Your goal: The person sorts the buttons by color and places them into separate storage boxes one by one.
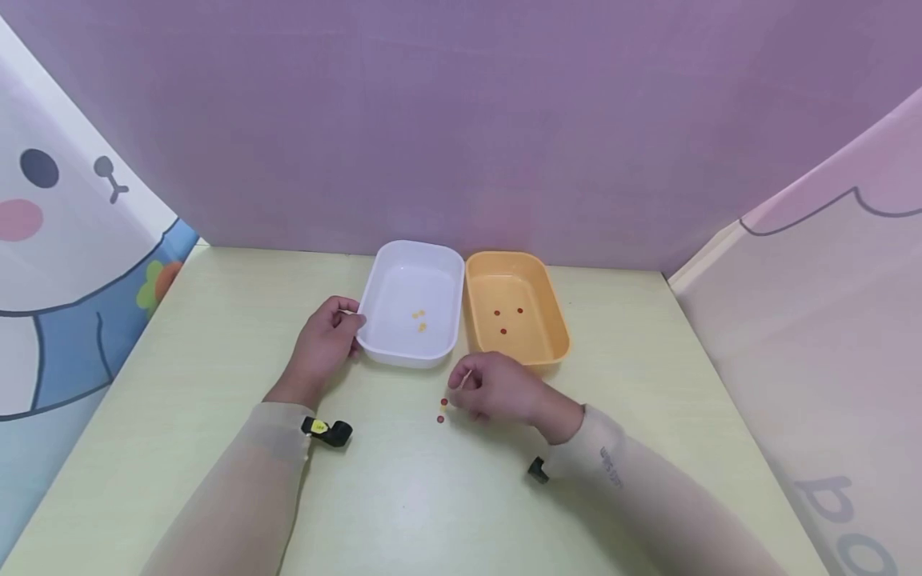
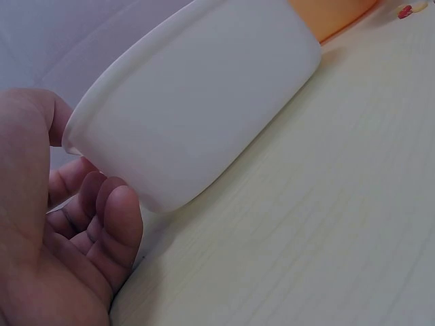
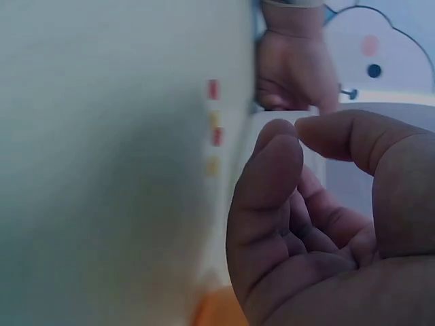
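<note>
one cartoon-printed sheet (image 1: 79, 264) at left, pale wood-grain table (image 1: 403, 512), purple sheet (image 1: 504, 120) behind. left hand (image 1: 322, 346) pinches smooth white rounded tray (image 1: 396, 276) by its rim, yellow bits (image 1: 422, 326) inside. small red and yellow pieces (image 1: 441, 419) on table beside right hand (image 1: 500, 390): thumb and fingertips close together, can't tell if holding anything. glossy orange tray (image 1: 536, 340), three round red pieces (image 1: 503, 331) inside.

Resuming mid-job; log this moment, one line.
Left hand: grips white rectangular plastic tray, small yellow pieces inside | Right hand: beside loose round red pieces | Orange rectangular plastic tray: more red pieces inside
</note>
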Demonstrator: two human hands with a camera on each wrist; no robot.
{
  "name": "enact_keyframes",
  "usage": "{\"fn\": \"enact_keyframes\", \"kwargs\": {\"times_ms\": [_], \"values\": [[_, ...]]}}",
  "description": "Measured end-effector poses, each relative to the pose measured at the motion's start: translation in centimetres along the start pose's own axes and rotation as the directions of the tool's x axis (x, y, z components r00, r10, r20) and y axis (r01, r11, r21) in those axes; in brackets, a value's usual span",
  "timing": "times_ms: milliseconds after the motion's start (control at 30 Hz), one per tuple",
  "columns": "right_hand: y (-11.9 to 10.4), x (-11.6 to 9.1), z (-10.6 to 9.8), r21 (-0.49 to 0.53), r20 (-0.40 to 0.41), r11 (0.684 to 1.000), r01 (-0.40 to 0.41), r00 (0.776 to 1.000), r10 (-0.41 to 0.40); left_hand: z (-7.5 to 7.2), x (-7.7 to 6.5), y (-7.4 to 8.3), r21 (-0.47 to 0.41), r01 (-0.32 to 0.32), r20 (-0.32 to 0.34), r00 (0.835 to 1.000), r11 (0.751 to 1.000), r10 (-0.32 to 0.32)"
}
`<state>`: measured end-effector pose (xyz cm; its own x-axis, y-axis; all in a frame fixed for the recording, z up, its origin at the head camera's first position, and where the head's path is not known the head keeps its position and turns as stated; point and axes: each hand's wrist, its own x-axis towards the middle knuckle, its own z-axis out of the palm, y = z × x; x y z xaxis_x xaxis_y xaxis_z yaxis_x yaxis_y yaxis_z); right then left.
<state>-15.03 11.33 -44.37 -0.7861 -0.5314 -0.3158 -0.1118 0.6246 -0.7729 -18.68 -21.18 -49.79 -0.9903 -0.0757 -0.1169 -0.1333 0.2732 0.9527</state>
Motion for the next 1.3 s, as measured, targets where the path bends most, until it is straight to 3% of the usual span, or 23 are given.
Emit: {"fn": "enact_keyframes", "kwargs": {"times_ms": [233,633,1300], "values": [[1.4,0.6,1.3,-0.082,-0.035,0.996,-0.04,0.999,0.038,0.1,0.0,0.0,-0.003,0.002,-0.002,1.0,1.0,-0.002],[1.2,0.9,2.2,-0.135,-0.057,0.99,-0.04,0.998,0.033,0.1,0.1,-0.2,-0.005,-0.006,0.005,1.0,1.0,0.006],[1.7,1.2,2.9,-0.203,-0.085,0.978,0.036,0.995,-0.054,0.1,0.0,-0.1,0.015,0.005,0.005,1.0,1.0,-0.005]]}}
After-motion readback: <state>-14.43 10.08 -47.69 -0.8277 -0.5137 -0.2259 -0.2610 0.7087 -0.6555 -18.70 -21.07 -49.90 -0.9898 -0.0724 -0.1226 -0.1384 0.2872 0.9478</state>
